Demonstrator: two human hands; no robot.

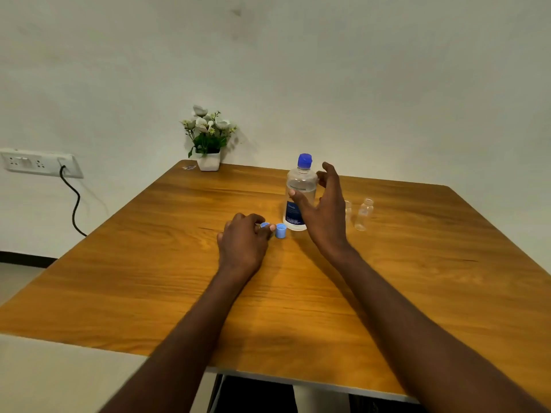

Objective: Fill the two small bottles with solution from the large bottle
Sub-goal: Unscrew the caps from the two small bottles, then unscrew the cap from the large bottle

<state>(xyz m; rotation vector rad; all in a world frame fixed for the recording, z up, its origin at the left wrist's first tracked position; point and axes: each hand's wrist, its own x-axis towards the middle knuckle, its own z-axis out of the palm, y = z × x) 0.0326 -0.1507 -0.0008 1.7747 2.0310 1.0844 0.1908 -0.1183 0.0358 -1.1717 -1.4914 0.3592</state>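
Wooden worktop, viewed from the head camera. Large bottle stands upright near the centre, clear body, dark blue label low down, blue cap still on.

Right hand spread wide, fingers apart, cupped around the large bottle's right side; thumb tip lies across the front of the bottle, contact unclear, not closed on it.

Two small bottles right of the hand, both upright, clear, uncapped: one fully visible, the other mostly hidden behind the right hand. They look empty, hard to tell.

Left hand rests on the worktop left of the large bottle, fingers curled, fingertips pinching a small blue cap. Second small blue cap sits on the worktop just beside it, open end up, between left hand and large bottle, close to the bottle's base.

Far edge: white pot of flowers against the wall. Wall socket strip at left with black cable hanging down.
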